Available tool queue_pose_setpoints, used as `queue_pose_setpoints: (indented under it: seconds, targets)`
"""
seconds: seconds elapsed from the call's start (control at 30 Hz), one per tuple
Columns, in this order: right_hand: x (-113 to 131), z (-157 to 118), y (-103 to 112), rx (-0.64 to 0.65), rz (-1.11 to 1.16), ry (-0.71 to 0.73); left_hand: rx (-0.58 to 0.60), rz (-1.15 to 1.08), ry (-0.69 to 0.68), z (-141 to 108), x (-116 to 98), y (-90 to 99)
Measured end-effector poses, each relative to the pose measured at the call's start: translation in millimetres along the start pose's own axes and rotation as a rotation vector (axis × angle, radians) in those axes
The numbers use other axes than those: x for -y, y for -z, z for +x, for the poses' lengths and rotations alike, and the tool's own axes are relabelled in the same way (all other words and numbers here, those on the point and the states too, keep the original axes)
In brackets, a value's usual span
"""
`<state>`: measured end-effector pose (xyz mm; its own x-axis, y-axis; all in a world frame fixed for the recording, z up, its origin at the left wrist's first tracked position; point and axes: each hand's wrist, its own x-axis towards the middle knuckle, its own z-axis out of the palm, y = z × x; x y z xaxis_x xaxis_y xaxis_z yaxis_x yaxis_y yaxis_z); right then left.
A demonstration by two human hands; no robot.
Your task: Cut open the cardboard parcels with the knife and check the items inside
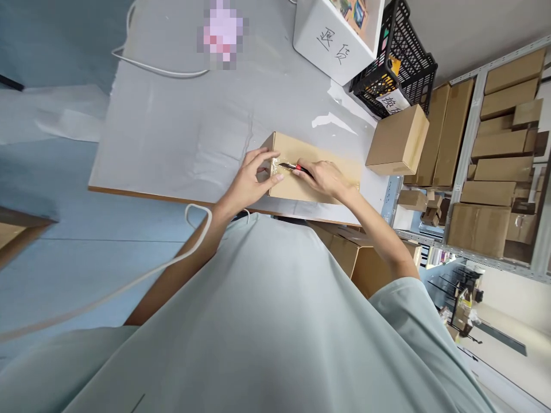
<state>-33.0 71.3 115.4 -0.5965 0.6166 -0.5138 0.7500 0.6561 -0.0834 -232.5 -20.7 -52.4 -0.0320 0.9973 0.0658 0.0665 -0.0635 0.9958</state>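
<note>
A long cardboard box (pixel 310 147) lies near the front edge of the table, with shiny clear tape (pixel 275 167) at its left end. My left hand (pixel 257 172) grips that end, thumb on the top face and fingers at the far corner. In my right hand (pixel 323 176) is a box cutter (pixel 297 167) with a black and red handle. Its blade points left and lies at the taped end, close to my left fingers. Whether the tip has gone into the tape, I cannot tell.
Right of the box stands a smaller carton (pixel 394 140). Behind are a black plastic crate (pixel 400 63) and a white bin (pixel 333 43) with handwriting. A pale cable (pixel 166 71) crosses the grey table (pixel 172 132). Shelves of cartons (pixel 495 166) line the right side.
</note>
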Motion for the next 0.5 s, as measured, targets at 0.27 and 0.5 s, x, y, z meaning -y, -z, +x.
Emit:
queue_pose_setpoints:
  seconds: [0.27,0.5]
  targets:
    - [0.4,9.0,6.2,0.062,-0.026,0.005,0.007,-0.001,0.039,0.7,-4.6,0.9]
    - [4.7,11.4,11.4,0.103,-0.059,-0.001,0.016,-0.039,0.083,0.8,-9.7,1.6]
